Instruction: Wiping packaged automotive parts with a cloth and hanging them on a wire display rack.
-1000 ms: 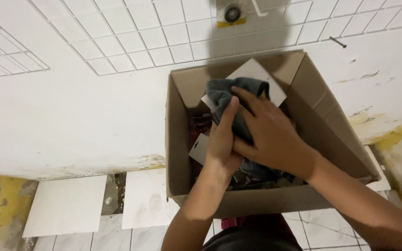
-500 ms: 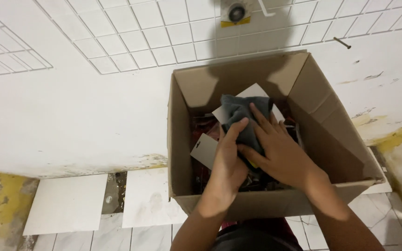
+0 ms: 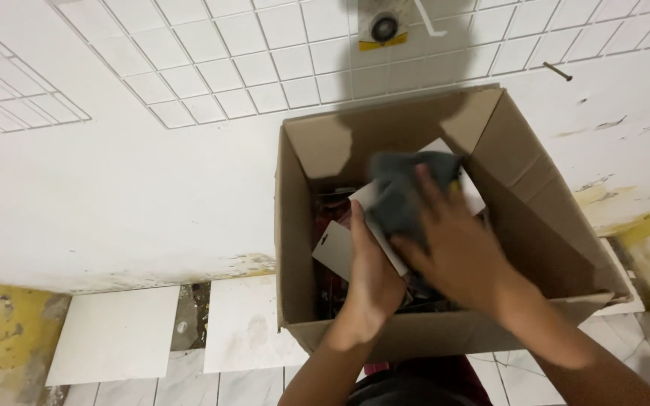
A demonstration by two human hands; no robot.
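Note:
An open brown cardboard box [image 3: 299,225] sits in front of me against a white wall. Both my hands are inside it. My right hand [image 3: 457,252] grips a dark grey cloth [image 3: 400,188], blurred by motion, over a white flat tile [image 3: 374,199]. My left hand [image 3: 370,274] rests beside it on the box's contents, next to a second white tile [image 3: 334,252]; its fingertips are hidden, so its grip is unclear. Dark red items lie underneath.
The wall behind is tiled in small white squares with a round fitting [image 3: 383,28] above the box and a nail [image 3: 558,71] to the right. Two loose white floor tiles [image 3: 118,334] [image 3: 246,327] lie left of the box on rough, yellow-stained ground.
My right hand has lifted the grey cloth up and toward the back of the box. The left hand has shifted slightly forward. The box looks closer in view.

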